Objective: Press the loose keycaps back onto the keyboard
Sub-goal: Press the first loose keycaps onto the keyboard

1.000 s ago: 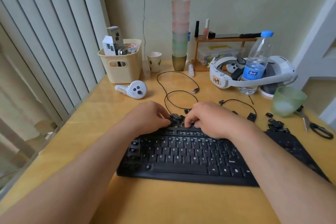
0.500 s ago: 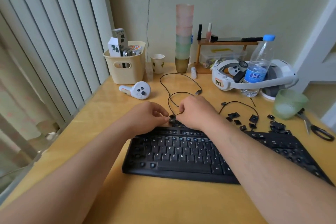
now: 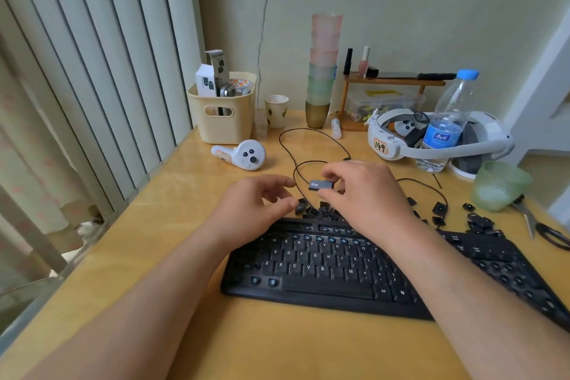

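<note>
Head cam view, going from closest outward: black keyboard (image 3: 324,268) sits on the yellow-wood table (image 3: 277,348), and you can see bare switch spots along its top row and bottom left corner. Just past its far edge there's a little heap of loose keycaps (image 3: 320,211), with more scattered keycaps (image 3: 439,210) off to the right. Left hand (image 3: 249,210) hovers over the keyboard's top-left area, fingers loosely curled and apart, not holding anything as far as I can tell. Right hand (image 3: 364,194) is pinching a wide shift keycap (image 3: 320,185) between thumb and fingertips, lifted above the pile. Further back: a black cable (image 3: 311,133) looped on the table, a white controller (image 3: 243,154), a cream basket (image 3: 225,114), a headset (image 3: 431,142) and a water bottle (image 3: 447,120).
</note>
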Action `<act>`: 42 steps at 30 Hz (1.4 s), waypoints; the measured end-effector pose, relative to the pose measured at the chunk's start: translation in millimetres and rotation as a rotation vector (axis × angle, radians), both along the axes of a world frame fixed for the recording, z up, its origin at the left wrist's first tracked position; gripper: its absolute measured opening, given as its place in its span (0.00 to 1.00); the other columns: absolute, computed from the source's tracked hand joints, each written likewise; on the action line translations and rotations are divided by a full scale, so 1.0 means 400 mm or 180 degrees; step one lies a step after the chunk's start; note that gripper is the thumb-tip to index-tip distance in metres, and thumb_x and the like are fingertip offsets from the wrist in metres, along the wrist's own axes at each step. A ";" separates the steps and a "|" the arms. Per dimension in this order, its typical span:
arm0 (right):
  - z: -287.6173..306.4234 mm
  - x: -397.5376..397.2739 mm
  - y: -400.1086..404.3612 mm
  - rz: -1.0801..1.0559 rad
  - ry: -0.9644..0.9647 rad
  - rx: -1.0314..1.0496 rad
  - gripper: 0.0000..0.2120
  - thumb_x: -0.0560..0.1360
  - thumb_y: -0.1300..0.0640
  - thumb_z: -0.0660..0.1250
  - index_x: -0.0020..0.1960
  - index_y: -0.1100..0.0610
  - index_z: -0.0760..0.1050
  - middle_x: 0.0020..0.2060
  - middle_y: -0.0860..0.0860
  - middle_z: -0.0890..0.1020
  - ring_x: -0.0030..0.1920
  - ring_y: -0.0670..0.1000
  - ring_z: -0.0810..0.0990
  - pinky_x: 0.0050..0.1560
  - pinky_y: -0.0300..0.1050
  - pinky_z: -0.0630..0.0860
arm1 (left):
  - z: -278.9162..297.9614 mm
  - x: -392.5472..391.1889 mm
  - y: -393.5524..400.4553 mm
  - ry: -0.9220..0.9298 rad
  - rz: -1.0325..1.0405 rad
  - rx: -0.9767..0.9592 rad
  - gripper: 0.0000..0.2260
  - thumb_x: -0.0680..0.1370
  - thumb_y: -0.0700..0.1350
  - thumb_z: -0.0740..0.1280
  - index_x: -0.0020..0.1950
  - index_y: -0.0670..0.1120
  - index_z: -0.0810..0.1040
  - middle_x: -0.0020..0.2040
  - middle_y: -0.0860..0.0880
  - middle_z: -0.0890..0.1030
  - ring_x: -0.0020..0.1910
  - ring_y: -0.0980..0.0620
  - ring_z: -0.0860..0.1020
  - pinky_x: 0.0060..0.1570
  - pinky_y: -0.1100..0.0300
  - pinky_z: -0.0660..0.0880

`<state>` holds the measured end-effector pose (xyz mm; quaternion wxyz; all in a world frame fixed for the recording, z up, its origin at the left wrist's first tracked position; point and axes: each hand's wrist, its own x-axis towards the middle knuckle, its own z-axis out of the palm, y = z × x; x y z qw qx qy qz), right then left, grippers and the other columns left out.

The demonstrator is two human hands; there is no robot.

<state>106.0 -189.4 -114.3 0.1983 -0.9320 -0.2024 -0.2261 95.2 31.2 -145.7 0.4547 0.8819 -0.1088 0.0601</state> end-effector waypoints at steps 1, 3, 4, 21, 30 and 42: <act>0.001 -0.010 -0.002 0.0156 -0.0096 0.0004 0.10 0.74 0.51 0.77 0.54 0.49 0.84 0.43 0.44 0.84 0.43 0.48 0.79 0.47 0.49 0.79 | 0.007 -0.006 -0.002 -0.0080 -0.0076 0.0019 0.16 0.77 0.55 0.75 0.64 0.58 0.82 0.48 0.62 0.86 0.52 0.62 0.81 0.56 0.64 0.73; 0.000 -0.029 -0.002 0.0421 -0.0303 0.0029 0.10 0.71 0.52 0.79 0.51 0.51 0.84 0.39 0.40 0.81 0.41 0.46 0.78 0.43 0.46 0.76 | 0.017 -0.015 -0.007 -0.0181 -0.0194 -0.0046 0.19 0.76 0.56 0.76 0.66 0.59 0.80 0.49 0.63 0.86 0.54 0.61 0.81 0.58 0.63 0.73; -0.001 -0.038 0.000 0.0526 -0.0384 0.0085 0.10 0.70 0.53 0.80 0.50 0.51 0.85 0.38 0.39 0.79 0.41 0.45 0.77 0.43 0.44 0.74 | 0.019 -0.017 -0.007 -0.0229 -0.0220 -0.0094 0.20 0.75 0.56 0.77 0.66 0.59 0.80 0.49 0.63 0.86 0.54 0.61 0.82 0.58 0.63 0.73; -0.044 -0.082 -0.011 0.0660 -0.0580 0.0455 0.13 0.70 0.58 0.80 0.54 0.54 0.87 0.49 0.46 0.86 0.50 0.51 0.82 0.53 0.51 0.80 | 0.027 -0.052 0.001 -0.0624 -0.0487 -0.0233 0.09 0.74 0.48 0.80 0.53 0.56 0.88 0.45 0.60 0.86 0.50 0.60 0.81 0.54 0.70 0.71; -0.014 -0.127 0.073 0.0539 0.0580 0.0374 0.09 0.74 0.48 0.77 0.54 0.44 0.85 0.44 0.39 0.81 0.46 0.41 0.77 0.48 0.40 0.74 | 0.114 -0.082 0.136 0.0744 -0.0675 0.0134 0.10 0.80 0.46 0.73 0.60 0.57 0.84 0.53 0.58 0.87 0.57 0.62 0.83 0.63 0.61 0.75; -0.031 -0.185 0.189 0.0562 0.1531 0.0174 0.06 0.76 0.46 0.74 0.52 0.43 0.85 0.42 0.39 0.83 0.44 0.40 0.79 0.45 0.36 0.76 | -0.027 -0.213 0.186 0.0005 -0.0243 0.0199 0.11 0.77 0.48 0.77 0.57 0.59 0.86 0.53 0.63 0.86 0.55 0.59 0.82 0.58 0.61 0.76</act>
